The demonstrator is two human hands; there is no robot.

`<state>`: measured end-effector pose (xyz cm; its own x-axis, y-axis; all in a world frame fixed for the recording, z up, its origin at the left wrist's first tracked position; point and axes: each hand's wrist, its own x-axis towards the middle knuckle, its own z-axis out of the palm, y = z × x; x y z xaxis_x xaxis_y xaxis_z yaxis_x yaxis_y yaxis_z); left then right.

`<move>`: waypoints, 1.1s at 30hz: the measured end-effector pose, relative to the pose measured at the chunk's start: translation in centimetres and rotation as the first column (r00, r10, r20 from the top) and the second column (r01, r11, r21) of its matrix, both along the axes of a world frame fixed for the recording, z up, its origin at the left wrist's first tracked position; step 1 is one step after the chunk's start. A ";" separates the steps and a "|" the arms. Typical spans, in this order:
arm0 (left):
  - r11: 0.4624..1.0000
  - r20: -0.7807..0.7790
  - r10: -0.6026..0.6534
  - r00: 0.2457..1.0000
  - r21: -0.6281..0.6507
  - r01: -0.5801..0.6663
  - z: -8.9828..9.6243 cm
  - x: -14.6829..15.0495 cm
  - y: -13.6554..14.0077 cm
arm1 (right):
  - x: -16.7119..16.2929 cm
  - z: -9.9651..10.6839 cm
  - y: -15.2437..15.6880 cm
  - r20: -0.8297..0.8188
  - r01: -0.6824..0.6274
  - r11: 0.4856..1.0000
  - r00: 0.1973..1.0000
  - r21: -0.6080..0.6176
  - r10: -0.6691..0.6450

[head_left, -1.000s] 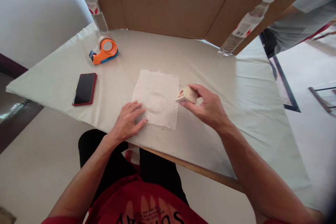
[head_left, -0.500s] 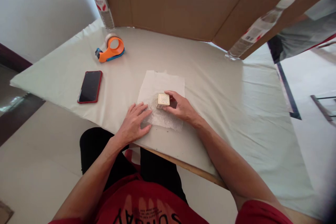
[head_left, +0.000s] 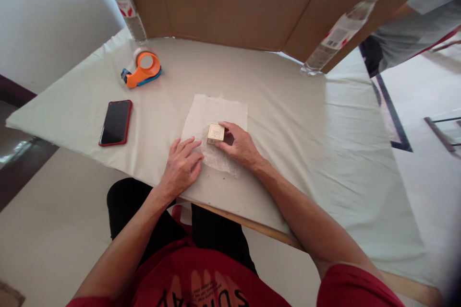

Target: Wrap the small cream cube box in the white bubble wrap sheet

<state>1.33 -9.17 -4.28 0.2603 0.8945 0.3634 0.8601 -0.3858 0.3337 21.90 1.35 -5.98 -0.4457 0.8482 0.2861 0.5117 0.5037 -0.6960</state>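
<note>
The right grip (head_left: 242, 146) grasps the small carton (head_left: 216, 133) at its left, over bubble wrap (head_left: 225, 109); the left grip (head_left: 182, 165) rests released.

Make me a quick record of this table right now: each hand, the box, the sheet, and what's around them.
Right hand: grips the small box at its right side
Left hand: open, palm down, at the near left edge of the sheet
Box position: over the sheet; whether it rests there is unclear
Sheet: whitish, spread on the table
Left side: red-edged phone; beyond it, orange tape dispenser
Back: cardboard panel, left bottle, right bottle
</note>
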 end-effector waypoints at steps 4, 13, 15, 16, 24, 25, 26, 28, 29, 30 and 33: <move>0.999 -0.057 -0.019 0.998 -0.039 0.017 0.2 0.1 0.1 | 0.0 -0.1 0.1 -0.012 -0.011 0.999 1.000 -0.046 0.011; 1.000 0.124 0.021 0.992 -0.019 -0.019 1.4 0.9 2.0 | 1.5 1.5 1.2 -0.230 -0.171 0.920 0.969 -0.352 0.092; 0.998 0.205 0.046 0.978 -0.040 -0.039 2.1 0.9 3.2 | 2.7 3.0 1.5 -0.326 -0.239 0.866 0.941 -0.439 0.094; 0.997 0.247 0.059 0.967 -0.062 -0.045 2.4 1.0 3.8 | 3.2 3.8 1.5 -0.347 -0.268 0.848 0.932 -0.458 0.107; 0.961 0.445 0.185 0.876 -0.270 -0.066 2.9 2.1 6.6 | 1.7 4.2 0.3 -0.104 -0.062 0.942 0.994 -0.329 0.029; 0.960 0.461 0.183 0.869 -0.275 -0.056 2.8 2.1 6.8 | 1.3 3.7 0.3 -0.129 -0.032 0.949 0.992 -0.313 -0.009; 0.958 0.476 0.181 0.860 -0.284 -0.045 2.8 2.2 7.0 | 1.0 3.2 0.3 -0.162 -0.020 0.952 0.986 -0.305 -0.031; 0.948 0.507 0.187 0.841 -0.318 -0.018 2.7 2.1 7.4 | 0.7 2.7 0.5 -0.226 -0.026 0.952 0.973 -0.305 -0.046; 0.941 0.524 0.189 0.831 -0.339 -0.001 2.7 2.0 7.6 | 0.7 2.6 0.6 -0.250 -0.033 0.950 0.967 -0.311 -0.048; 0.935 0.544 0.190 0.817 -0.355 0.019 2.7 2.0 7.8 | 0.7 2.6 0.6 -0.269 -0.037 0.946 0.962 -0.321 -0.054; 0.919 0.631 0.200 0.750 -0.386 0.079 2.6 2.0 8.1 | 0.8 2.9 0.6 -0.309 -0.036 0.935 0.948 -0.353 -0.080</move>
